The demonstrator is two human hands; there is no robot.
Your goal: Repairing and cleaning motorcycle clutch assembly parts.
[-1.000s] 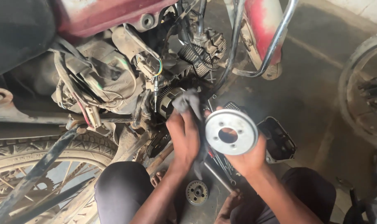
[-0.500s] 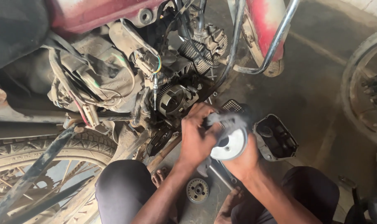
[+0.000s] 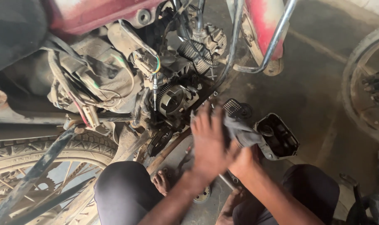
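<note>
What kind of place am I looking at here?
Most likely a motorcycle repair spot, perhaps a small roadside workshop. A red motorcycle stands with its engine opened up, a removed black cover lies on the bare concrete floor, and the hands work a grey rag.

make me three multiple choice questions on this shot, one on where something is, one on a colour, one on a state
1. Where does the dark open engine cover lie?
A. on the floor, right of the hands
B. on the red bodywork
C. on the spoked wheel

2. What colour is the cloth at the hands?
A. yellow
B. grey
C. white

3. How is the round clutch part on the engine?
A. wrapped in the cloth
B. exposed, nothing over it
C. under a fitted cover

Answers:
1 A, it sits on the concrete beside the right hand.
2 B, grey folds show past the left hand.
3 B, its ribbed rim is bare, above both hands.
</note>
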